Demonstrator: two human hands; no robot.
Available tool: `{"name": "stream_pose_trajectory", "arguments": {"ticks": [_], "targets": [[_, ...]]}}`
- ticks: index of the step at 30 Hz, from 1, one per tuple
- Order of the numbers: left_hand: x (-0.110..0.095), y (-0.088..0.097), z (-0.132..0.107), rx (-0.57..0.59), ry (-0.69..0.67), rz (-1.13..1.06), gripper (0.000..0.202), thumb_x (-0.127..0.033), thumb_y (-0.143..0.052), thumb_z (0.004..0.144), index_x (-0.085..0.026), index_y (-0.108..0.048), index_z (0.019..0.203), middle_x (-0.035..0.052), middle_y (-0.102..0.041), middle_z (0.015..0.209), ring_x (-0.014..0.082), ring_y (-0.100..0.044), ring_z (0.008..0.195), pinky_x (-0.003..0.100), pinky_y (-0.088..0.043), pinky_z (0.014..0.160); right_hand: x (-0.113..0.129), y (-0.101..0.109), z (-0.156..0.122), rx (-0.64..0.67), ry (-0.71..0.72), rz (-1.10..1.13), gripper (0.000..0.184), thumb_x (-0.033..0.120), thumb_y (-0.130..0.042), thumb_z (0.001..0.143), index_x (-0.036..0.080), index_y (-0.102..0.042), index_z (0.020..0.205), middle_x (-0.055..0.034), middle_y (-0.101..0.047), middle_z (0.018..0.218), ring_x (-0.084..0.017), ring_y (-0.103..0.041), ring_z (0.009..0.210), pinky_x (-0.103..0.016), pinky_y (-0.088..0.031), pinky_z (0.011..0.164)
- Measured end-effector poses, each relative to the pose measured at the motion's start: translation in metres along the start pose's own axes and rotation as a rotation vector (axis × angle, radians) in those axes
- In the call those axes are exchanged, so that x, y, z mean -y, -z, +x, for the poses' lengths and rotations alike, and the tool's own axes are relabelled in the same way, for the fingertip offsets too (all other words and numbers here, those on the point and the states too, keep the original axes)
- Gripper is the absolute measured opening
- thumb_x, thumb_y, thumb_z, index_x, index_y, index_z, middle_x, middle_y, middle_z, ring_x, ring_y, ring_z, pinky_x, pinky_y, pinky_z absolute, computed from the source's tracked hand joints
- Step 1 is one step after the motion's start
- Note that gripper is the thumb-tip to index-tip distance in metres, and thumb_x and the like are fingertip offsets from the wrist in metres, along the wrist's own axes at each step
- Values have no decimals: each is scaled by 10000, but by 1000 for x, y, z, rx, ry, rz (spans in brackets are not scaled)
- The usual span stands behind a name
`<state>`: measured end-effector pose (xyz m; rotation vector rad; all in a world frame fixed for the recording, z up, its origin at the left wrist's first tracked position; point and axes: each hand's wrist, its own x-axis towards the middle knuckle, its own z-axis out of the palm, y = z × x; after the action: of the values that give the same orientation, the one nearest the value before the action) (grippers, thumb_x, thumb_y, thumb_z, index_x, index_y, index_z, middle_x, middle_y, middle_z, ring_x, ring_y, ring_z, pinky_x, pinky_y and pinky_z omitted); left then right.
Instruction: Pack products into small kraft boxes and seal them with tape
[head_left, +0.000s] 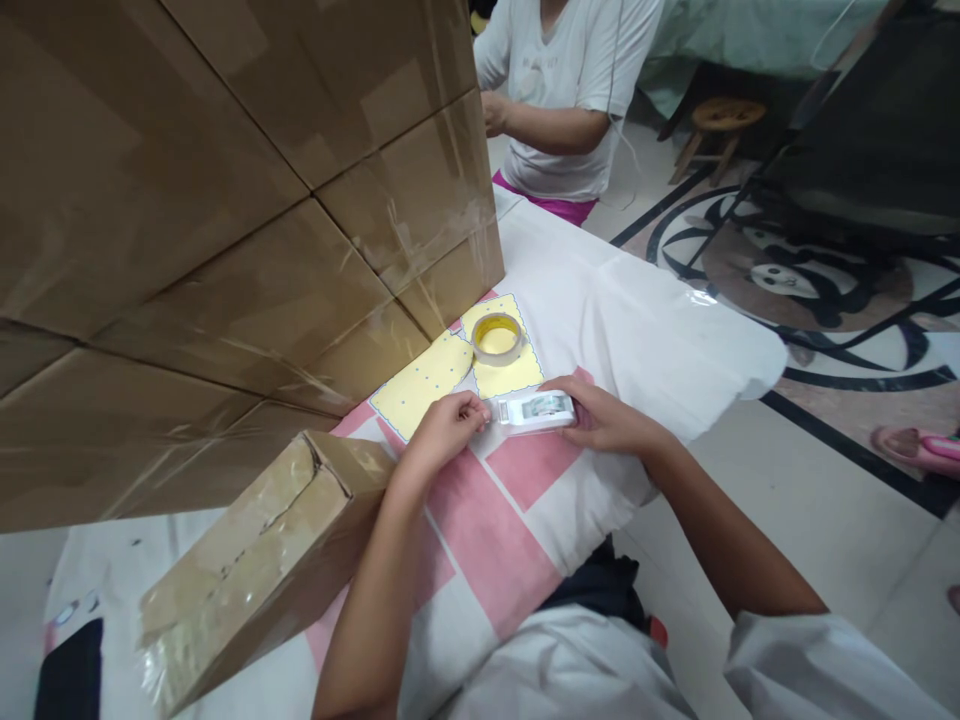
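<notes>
Over the pink-and-white cloth, my right hand [604, 412] holds a small white package in clear plastic [541, 408] by its right end. A printed label faces up on it; its exact kind cannot be made out. At the other end, my left hand [455, 420] is closed, with thumb and fingers pinching the edge of the clear plastic. Just beyond the hands, a roll of clear tape [496, 359] with a yellow inner ring lies on a pale yellow dotted sheet [504, 382]. Another yellow sheet [420, 385] lies left of it.
Stacked cardboard boxes [300, 270] rise along the left. A taped carton [262, 560] stands tilted by my left forearm. A dark phone-like object [71, 670] lies at lower left. Across the table is a person in a white shirt [562, 80]. A wooden stool [727, 115] stands behind.
</notes>
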<state>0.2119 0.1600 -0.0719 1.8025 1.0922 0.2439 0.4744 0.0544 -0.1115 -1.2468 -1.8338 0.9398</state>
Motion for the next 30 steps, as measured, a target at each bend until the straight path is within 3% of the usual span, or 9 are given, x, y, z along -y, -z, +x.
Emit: {"name": "stream_pose_trajectory", "arguments": {"ticks": [6,13,18,21,25,30], "targets": [[15,-18,1,-68,-45,-104,105,-280,-554,812,-205,-623,787,-13,-659,699,150,-606,684,254,-430,660,-5,-3,3,-26,15,-4,507,427,-708,892,200,-527,1308,-124,-634,1221,-301,-611,1092,-432,-504,905],[37,-27,-5,-215,-65,-146,130,-310,-572,833,-205,-597,760,-22,-617,699,138,-575,675,253,-428,663,-4,2,1,2,42,64,486,409,-700,893,204,-543,1305,-114,-637,1217,-290,-621,1076,-409,-505,887],[38,-28,-6,-246,-68,-204,142,-327,-604,808,-198,-617,751,-9,-633,683,144,-596,672,263,-456,675,-3,0,-2,-20,17,58,484,389,-712,871,219,-555,1297,-106,-645,1217,-293,-636,1076,-425,-518,912],[32,-27,-12,-254,-61,-247,151,-339,-611,807,-196,-636,767,4,-662,681,143,-602,652,262,-463,659,1,3,-3,-147,-22,49,486,410,-736,841,229,-569,1260,-91,-659,1205,-294,-646,1074,-416,-525,908],[18,-23,-35,-312,-49,-305,182,-372,-614,831,-196,-650,800,15,-690,714,136,-603,639,247,-446,615,8,23,3,-466,-185,-85,470,421,-746,800,227,-587,1197,-82,-690,1119,-296,-662,1003,-392,-534,841],[-7,-16,-77,-410,-49,-390,242,-431,-658,830,-193,-655,877,33,-721,752,148,-651,684,244,-467,614,-8,56,41,-685,-368,-315,503,415,-764,740,221,-578,1165,-117,-698,1078,-333,-652,962,-428,-523,819]]}}
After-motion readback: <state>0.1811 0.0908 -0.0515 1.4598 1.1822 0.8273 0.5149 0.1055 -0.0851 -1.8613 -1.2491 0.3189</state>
